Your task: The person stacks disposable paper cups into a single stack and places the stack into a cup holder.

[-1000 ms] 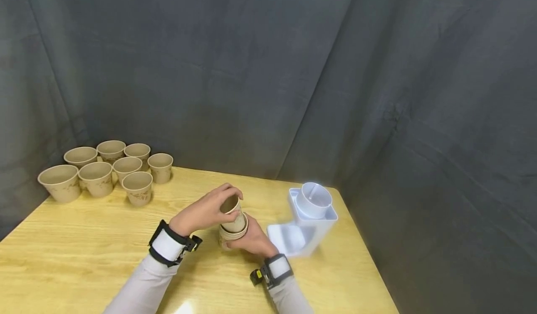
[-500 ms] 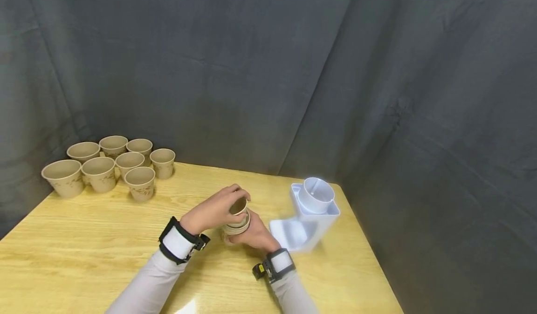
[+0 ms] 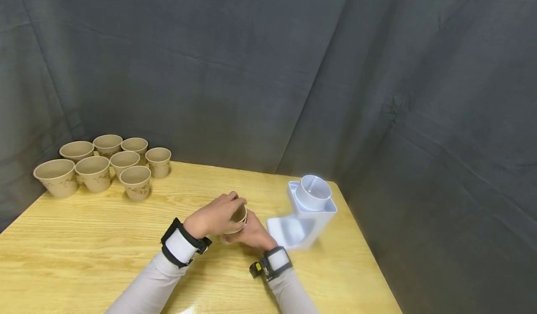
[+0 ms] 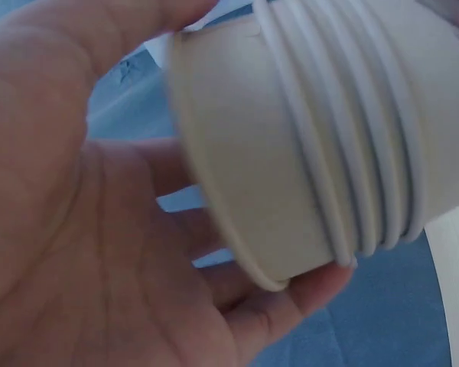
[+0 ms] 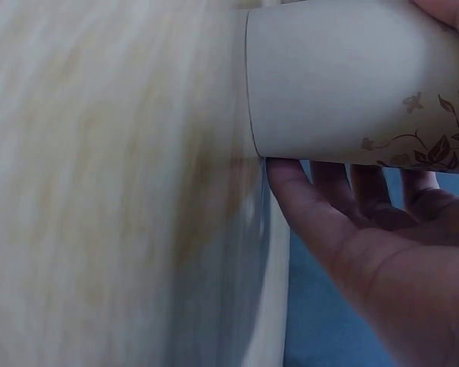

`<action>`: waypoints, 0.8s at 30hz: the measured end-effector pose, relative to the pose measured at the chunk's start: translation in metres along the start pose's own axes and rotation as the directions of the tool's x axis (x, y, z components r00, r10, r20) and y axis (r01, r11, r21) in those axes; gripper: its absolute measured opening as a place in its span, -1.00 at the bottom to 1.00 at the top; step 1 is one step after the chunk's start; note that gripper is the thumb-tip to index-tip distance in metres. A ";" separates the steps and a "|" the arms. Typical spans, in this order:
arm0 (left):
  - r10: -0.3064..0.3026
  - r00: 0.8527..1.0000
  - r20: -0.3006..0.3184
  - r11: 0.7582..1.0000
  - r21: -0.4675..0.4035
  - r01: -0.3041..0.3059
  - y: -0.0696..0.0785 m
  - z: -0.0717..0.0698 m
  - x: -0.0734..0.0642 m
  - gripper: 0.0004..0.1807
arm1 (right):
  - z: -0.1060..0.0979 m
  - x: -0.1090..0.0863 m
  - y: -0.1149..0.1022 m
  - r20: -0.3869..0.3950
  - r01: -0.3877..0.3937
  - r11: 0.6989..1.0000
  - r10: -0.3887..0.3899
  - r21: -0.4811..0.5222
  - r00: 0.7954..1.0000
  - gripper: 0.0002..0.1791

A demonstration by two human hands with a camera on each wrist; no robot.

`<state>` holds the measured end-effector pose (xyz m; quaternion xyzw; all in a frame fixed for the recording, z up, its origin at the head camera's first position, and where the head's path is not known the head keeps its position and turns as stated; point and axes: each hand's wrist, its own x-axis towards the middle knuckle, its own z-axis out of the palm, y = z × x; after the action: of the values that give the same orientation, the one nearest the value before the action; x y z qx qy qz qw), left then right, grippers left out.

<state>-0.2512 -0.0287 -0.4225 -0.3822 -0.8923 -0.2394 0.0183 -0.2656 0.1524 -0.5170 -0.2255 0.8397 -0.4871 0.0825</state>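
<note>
At the far left, eight beige cups (image 3: 97,181) stand upright on the table (image 3: 63,258), nothing visible in the insides that show. The left hand (image 3: 216,215) grips the top cup (image 4: 237,145), which sits partly inside the cup stack (image 4: 367,130); the right hand (image 3: 253,232) grips that stack lower down. Thin-walled, the cups look light, fairly stiff but dentable, best held gently just below the rim. Right of both, a white stand (image 3: 316,223) bears a round tub (image 3: 309,201), contents unseen.
</note>
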 end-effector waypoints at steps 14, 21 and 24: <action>-0.156 0.975 0.158 0.986 -0.038 0.164 0.002 0.001 -0.002 -0.21 | -0.001 0.002 0.004 -0.001 0.054 0.998 -0.054 0.026 0.999 -0.03; -0.126 0.979 0.161 0.978 -0.143 0.149 -0.008 0.004 0.001 -0.33 | 0.000 0.000 0.003 0.005 0.056 0.998 -0.056 0.020 0.998 -0.09; -0.068 0.988 0.141 0.972 -0.213 0.097 -0.018 0.004 0.005 -0.41 | -0.001 0.000 0.002 0.000 0.048 0.997 -0.049 0.059 0.999 -0.10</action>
<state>-0.2665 -0.0345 -0.4327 -0.3596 -0.8748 -0.3110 -0.0931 -0.2664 0.1540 -0.5187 -0.2437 0.8192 -0.5133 0.0780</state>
